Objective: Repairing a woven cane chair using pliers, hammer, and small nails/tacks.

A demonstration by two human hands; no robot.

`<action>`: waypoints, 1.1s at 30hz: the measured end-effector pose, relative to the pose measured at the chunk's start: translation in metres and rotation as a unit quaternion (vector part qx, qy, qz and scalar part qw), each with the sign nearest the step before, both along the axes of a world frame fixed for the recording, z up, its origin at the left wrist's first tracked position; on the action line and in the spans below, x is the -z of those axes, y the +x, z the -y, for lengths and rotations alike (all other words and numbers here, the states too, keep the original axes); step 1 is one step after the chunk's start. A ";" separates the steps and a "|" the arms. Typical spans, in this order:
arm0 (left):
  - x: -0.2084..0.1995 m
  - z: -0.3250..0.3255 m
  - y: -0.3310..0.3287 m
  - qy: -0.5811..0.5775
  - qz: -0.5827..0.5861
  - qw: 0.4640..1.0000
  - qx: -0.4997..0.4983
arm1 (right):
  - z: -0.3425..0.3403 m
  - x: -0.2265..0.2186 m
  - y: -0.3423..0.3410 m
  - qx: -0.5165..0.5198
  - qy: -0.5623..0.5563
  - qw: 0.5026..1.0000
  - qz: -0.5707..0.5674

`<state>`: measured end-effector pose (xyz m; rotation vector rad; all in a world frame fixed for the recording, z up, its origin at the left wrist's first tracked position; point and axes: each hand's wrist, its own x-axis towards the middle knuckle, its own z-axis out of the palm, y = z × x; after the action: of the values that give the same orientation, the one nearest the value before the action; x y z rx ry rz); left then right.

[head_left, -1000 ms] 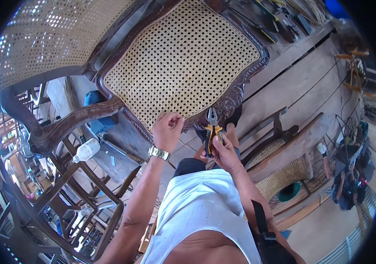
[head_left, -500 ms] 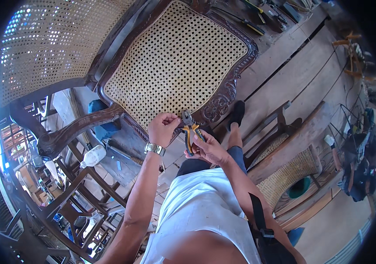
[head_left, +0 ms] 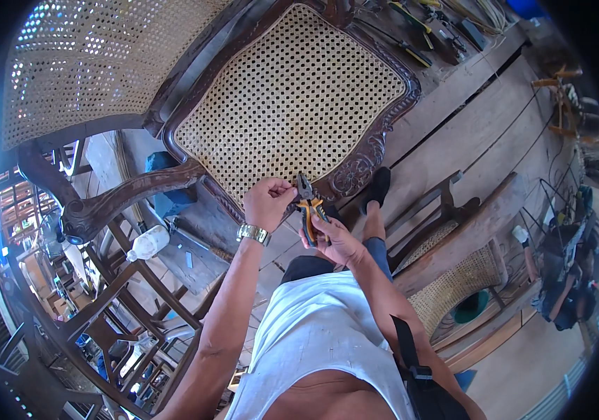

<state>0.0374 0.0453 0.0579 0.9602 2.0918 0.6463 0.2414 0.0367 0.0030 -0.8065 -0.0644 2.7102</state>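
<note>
My right hand [head_left: 332, 236] is wrapped round the yellow-and-black handles of a pair of pliers [head_left: 306, 203], whose metal jaws point away from me over the near edge of a chair seat. Close to the jaws, my left hand [head_left: 269, 203] has its thumb and fingertips pinched together; anything between them is too small to make out. The chair seat [head_left: 292, 98] has woven cane set in a dark carved wooden frame. To its left rises the chair's cane back [head_left: 82, 70], with a curved wooden armrest [head_left: 131, 194] nearer me.
Left of my arm, a white plastic bottle [head_left: 149, 243] lies beside bare wooden chair frames [head_left: 117, 294]. Hand tools, among them a screwdriver [head_left: 415, 54], lie at the far right. A curved cane panel [head_left: 453, 287] and a wooden frame lean on my right. Plank flooring [head_left: 453, 126] has dark gaps.
The whole view has shifted slightly, so the chair appears a little further right. Both hands stay close together by the seat edge, with the pliers still in my right hand.
</note>
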 end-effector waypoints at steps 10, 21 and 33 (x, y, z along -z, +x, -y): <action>-0.001 -0.003 0.002 -0.011 -0.023 0.999 0.021 | -0.022 -0.002 0.003 -0.074 -0.038 0.996 -0.045; 0.002 -0.003 0.008 0.009 -0.083 0.996 0.022 | -0.033 0.000 0.008 -0.114 -0.065 0.984 -0.123; -0.007 -0.010 0.001 -0.033 -0.044 0.998 0.020 | -0.027 -0.079 0.036 -0.341 0.144 0.908 -0.196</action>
<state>0.0384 0.0551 0.0650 1.0072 2.1501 0.5196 0.2772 0.0639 0.0819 -0.1391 -0.7679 3.3247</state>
